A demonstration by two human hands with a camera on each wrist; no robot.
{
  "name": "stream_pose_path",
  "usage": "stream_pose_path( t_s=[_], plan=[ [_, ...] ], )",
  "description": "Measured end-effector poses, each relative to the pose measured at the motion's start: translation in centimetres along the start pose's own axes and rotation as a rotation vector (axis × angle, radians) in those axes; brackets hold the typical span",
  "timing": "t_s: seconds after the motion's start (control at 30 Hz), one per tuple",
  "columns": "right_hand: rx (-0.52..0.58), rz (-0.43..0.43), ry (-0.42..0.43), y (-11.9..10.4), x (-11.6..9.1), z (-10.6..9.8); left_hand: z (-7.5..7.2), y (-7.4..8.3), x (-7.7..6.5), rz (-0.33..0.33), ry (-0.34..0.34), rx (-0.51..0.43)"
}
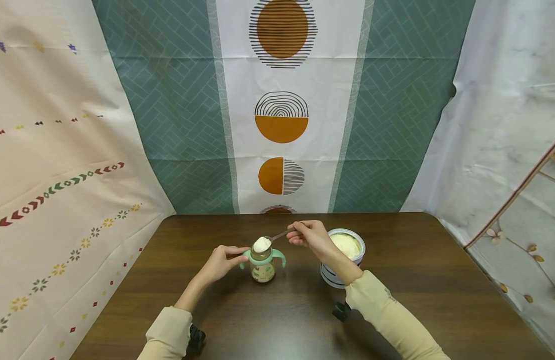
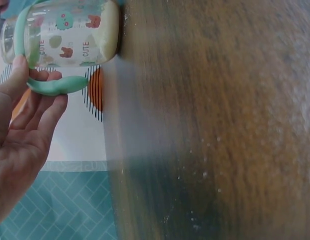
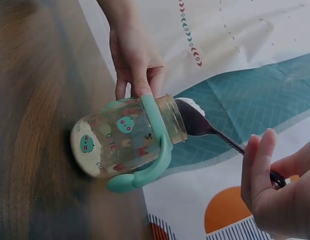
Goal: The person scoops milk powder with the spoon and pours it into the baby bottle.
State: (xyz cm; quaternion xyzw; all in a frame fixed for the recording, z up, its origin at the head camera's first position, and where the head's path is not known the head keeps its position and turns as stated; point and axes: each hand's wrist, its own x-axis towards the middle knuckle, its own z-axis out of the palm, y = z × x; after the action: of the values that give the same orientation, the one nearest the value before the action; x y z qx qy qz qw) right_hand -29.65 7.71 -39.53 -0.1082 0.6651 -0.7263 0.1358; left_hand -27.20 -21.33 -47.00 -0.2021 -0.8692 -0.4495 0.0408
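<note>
A clear baby bottle (image 1: 262, 272) with a green two-handled ring stands upright on the table, some pale powder in its bottom. My left hand (image 1: 221, 263) pinches the bottle's left green handle (image 2: 57, 86) between thumb and fingers. With my right hand (image 1: 311, 238) I hold a metal spoon (image 3: 195, 121) by its handle. The spoon's bowl, heaped with white powder (image 1: 261, 244), is at the bottle's open mouth (image 3: 174, 117). To the right, partly behind my right forearm, stands an open tin (image 1: 359, 257) of pale powder.
The dark wooden table (image 1: 277, 320) carries the bottle and the tin. Small white specks of powder lie on its surface in the left wrist view. Patterned cloths (image 1: 178, 110) hang behind and beside the table.
</note>
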Motion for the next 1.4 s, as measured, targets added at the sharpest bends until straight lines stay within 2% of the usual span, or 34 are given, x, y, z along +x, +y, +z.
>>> stream_pose_path(
  t_s=[0.87,1.07,1.4],
  plan=[
    [-0.136,-0.05,0.012,-0.7,0.7,1.6,-0.2,0.0,0.1,-0.001,-0.01,-0.014],
    [-0.221,-0.08,0.014,-0.7,0.7,2.2,-0.1,-0.1,0.1,-0.015,-0.017,-0.023],
    [-0.439,-0.226,-0.002,-0.2,0.2,3.2,-0.1,0.0,0.2,-0.016,-0.011,-0.036]
  ],
)
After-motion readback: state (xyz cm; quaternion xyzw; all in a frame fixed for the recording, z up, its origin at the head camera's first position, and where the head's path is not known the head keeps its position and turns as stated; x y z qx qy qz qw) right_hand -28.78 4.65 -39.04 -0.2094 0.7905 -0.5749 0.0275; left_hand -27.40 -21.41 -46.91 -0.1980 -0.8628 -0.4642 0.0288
